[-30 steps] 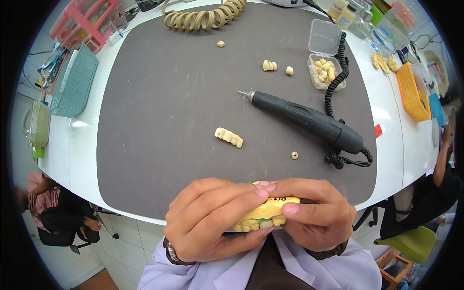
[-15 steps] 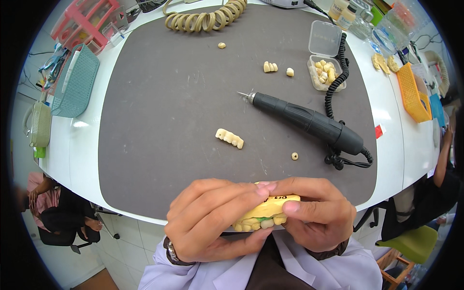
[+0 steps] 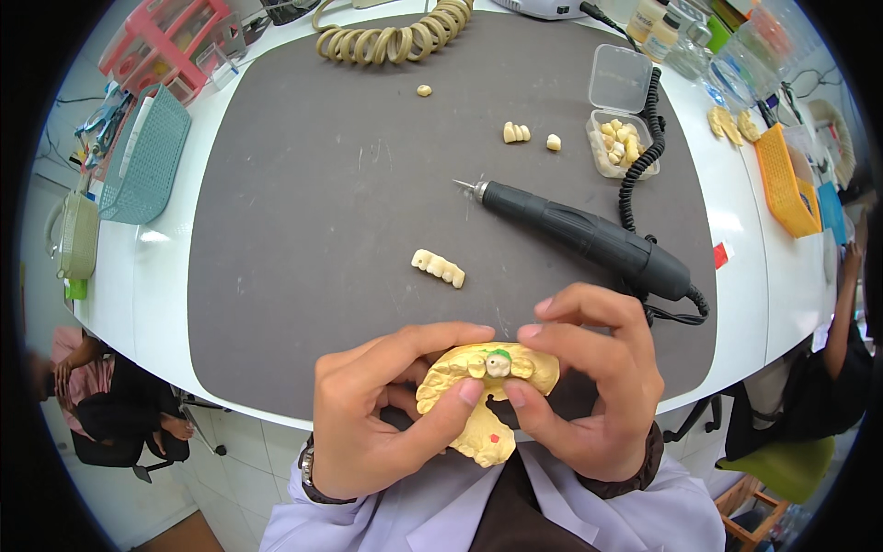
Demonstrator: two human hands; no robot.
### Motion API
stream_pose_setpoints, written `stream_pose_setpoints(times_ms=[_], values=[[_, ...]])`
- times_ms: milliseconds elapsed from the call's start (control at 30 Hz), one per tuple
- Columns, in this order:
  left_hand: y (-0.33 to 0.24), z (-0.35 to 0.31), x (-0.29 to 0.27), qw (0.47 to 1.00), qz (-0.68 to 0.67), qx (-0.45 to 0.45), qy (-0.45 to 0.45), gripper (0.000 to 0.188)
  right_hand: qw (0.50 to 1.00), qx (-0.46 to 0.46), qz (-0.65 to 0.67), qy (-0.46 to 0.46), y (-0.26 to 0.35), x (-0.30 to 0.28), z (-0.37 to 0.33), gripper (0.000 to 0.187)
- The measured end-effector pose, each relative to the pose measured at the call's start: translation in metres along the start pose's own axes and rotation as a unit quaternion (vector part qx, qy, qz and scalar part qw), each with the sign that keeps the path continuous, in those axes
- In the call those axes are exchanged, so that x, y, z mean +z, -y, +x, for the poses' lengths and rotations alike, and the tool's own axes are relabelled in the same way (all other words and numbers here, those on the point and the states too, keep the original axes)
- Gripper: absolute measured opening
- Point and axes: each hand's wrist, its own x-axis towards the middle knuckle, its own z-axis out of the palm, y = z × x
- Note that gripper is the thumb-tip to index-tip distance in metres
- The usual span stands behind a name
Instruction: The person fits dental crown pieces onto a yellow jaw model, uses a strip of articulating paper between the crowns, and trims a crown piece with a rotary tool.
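Note:
A yellow plaster dental cast is held between my two hands near the table's front edge, its row of teeth facing up. A pale tooth crown sits in the row, with a green patch along its far edge. My left hand grips the cast's left side, thumb on the inner side of the teeth and index finger along the far rim. My right hand is at the cast's right side, thumb beside the crown and index finger raised by the far rim. Its other fingers are partly hidden.
A dental bridge lies on the grey mat, nearest my hands. Behind it rests a black handpiece with a thin bur. Farther back are loose crowns and an open clear box of teeth. Baskets line the sides.
The cast has been tipped, so its tooth row and inner side now show instead of its outer wall. My fingers have spread apart. My right hand now covers the small crown near the handpiece.

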Motion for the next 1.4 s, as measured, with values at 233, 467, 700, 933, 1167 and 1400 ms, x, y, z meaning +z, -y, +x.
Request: stream_pose_setpoints(times_ms=[233,467,700,933,1167,1400], values=[[0.001,0.001,0.001,0.999,0.035,0.0,0.0,0.029,0.998,-0.045,-0.008,0.037,-0.006,-0.001,0.002,0.029],[0.0,0.001,0.001,0.999,0.044,-0.009,-0.006,0.026,0.999,-0.018,0.035,0.015,-0.005,0.005,-0.001,0.037],[0.0,0.001,0.002,0.998,0.056,0.0,-0.013,0.025,0.999,-0.038,0.026,0.005,-0.007,0.006,-0.001,0.034],[0.004,0.002,0.002,0.998,0.056,0.009,-0.008,0.025,0.999,-0.032,0.023,0.0,-0.007,0.006,-0.002,0.032],[0.005,0.003,0.004,0.999,0.044,0.012,-0.018,0.024,1.0,-0.027,0.015,0.003,-0.005,0.006,0.002,0.028],[-0.006,0.001,0.003,0.997,-0.041,-0.052,-0.03,0.025,0.996,-0.011,0.064,0.063,0.002,0.001,0.006,0.039]])
